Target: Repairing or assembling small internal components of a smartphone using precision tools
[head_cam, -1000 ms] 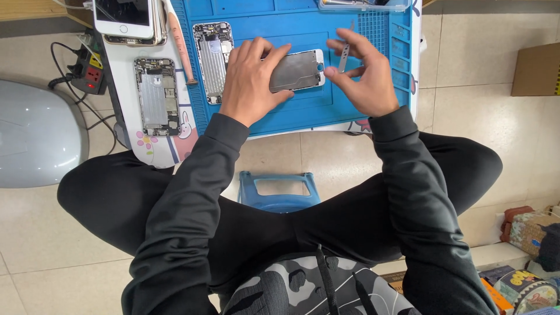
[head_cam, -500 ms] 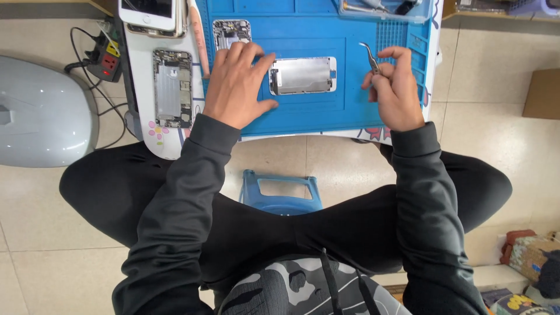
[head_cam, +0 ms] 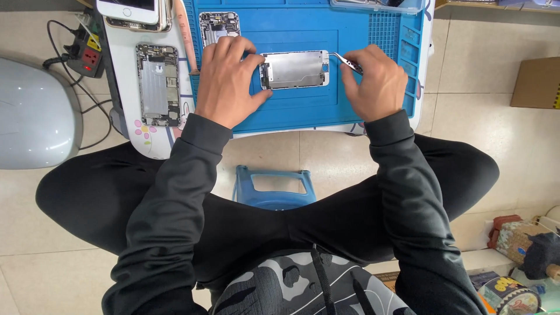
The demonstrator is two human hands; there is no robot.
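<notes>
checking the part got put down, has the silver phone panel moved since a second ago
Yes. The silver phone panel was held tilted above the blue mat; now it lies flat on it, left hand steadying it, right hand holding tweezers.

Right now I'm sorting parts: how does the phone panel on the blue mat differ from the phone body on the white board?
The phone panel lies crosswise, a plain silver plate, steadied by the left hand. The phone body lies lengthwise, untouched, packed with dark components. Both are opened phone parts lying flat.
</notes>
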